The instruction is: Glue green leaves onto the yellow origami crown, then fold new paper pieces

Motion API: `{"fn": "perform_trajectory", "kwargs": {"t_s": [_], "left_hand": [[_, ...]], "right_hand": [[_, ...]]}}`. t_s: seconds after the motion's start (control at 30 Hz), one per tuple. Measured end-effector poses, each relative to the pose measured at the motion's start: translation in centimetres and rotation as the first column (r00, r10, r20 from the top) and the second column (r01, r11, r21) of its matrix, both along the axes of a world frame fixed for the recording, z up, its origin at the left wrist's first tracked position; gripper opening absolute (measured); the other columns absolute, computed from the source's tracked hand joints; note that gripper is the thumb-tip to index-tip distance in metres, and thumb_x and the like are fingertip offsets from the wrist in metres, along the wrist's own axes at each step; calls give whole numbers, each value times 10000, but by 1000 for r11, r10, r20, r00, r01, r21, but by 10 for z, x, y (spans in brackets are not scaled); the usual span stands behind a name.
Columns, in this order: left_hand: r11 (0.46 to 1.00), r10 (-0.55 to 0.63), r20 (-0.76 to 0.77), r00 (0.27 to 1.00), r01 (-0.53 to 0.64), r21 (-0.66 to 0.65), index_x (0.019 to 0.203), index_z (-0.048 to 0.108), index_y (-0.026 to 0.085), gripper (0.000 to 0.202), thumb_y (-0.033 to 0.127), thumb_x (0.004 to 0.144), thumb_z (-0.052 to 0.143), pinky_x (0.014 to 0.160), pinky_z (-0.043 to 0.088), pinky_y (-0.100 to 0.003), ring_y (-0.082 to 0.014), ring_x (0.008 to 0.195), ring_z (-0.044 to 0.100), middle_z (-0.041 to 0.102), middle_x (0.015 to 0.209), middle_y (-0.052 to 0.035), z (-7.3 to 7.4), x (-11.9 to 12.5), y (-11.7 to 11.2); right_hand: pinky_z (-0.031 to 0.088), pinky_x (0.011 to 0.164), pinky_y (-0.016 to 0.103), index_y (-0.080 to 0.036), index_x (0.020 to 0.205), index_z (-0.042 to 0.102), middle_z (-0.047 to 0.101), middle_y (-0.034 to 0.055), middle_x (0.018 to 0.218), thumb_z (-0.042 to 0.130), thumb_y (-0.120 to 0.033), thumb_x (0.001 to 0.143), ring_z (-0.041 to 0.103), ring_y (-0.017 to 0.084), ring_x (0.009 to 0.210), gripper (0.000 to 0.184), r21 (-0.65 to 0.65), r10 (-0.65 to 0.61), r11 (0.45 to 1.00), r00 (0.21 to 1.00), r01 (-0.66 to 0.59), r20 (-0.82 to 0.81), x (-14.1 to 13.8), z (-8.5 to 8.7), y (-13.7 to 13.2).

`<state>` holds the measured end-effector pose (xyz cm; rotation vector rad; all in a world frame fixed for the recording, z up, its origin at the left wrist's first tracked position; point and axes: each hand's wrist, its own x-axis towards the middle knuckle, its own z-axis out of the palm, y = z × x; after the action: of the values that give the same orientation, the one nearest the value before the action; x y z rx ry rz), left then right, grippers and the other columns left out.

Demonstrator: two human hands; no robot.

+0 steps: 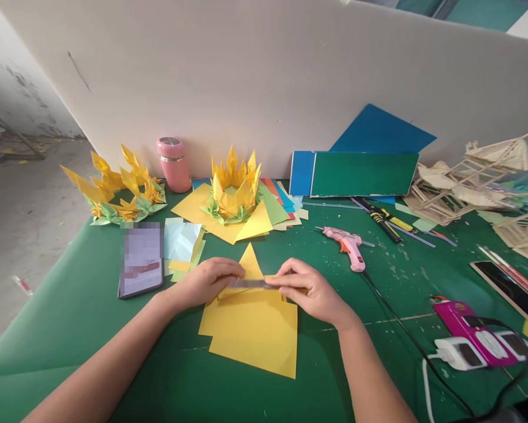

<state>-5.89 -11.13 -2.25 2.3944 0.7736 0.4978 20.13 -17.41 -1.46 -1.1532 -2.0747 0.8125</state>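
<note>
Both of my hands meet over yellow paper sheets [255, 338] that lie stacked on the green table. A thin, translucent grey strip [250, 284], too blurred to name further, spans between them. My left hand [211, 282] is closed at its left end, fingers bent over the paper. At the other end, my right hand [310, 289] pinches the strip between thumb and fingers. Behind the strip a pointed piece of yellow paper [250, 261] sticks out away from me. The paper right under my fingers is partly hidden.
A phone [143, 258] and light-blue paper [182, 241] lie left. Behind stand two yellow paper crowns [235, 194] and a pink flask [174, 167]. Right are a pink glue gun [345, 244] with its cord, pliers [384, 220], a power strip [479, 335] and wooden stick models [457, 176].
</note>
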Motion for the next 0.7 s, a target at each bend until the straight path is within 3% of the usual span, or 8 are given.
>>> {"fn": "perform_trajectory", "kwargs": {"t_s": [0.07,0.17,0.3,0.4,0.5,0.6,0.7], "left_hand": [[999,25,-54,998,-24,22,1063,661,211,227,262,880,538,911,514,-363,-218,1025,637,686,1112,-82,3,2,-4],[997,57,-142,988,-49,58,1122,627,201,371,331,778,678,933,502,-405,-267,1081,600,644,1168,-110,6,6,-9],[992,76,-127,989,-62,113,1108,623,191,313,278,808,620,914,514,-399,-259,1060,603,646,1130,-109,5,9,-13],[988,50,-57,997,-41,147,960,669,188,176,251,850,548,860,537,-364,-226,957,643,680,1028,-91,3,10,-12],[982,46,38,998,-52,181,851,674,185,208,227,894,474,789,552,-331,-199,856,670,713,910,-74,0,11,-12],[975,126,156,980,-151,165,829,661,183,192,232,899,489,749,554,-318,-189,806,679,727,849,-65,-1,12,-12],[968,222,279,934,-246,52,778,639,191,123,231,861,557,693,547,-282,-166,755,673,716,802,-46,1,13,-13]], "right_hand": [[495,703,315,-284,1114,670,561,58,920,477,-205,909,563,195,852,293,53,-180,982,984,180,-4,6,-1,2],[478,721,350,-260,1094,646,574,74,947,469,-203,891,556,229,880,275,138,-401,912,911,387,95,14,-5,7],[461,759,393,-220,1018,642,602,92,972,475,-146,852,551,264,909,247,216,-475,878,839,428,265,18,-13,13],[446,812,433,-208,1043,646,617,110,1001,495,-182,870,547,289,959,230,278,-479,873,810,401,339,11,-15,14],[419,900,462,-239,1150,616,623,102,1129,499,-218,896,522,294,1089,281,280,-371,918,858,281,355,-4,-12,11],[393,979,456,-259,1285,524,582,69,1285,511,-162,875,484,268,1190,421,214,-187,970,922,118,338,-18,-8,7],[393,997,448,-255,1317,490,586,54,1301,551,-139,842,482,257,1196,493,191,-140,977,952,90,271,-26,-9,6]]}}
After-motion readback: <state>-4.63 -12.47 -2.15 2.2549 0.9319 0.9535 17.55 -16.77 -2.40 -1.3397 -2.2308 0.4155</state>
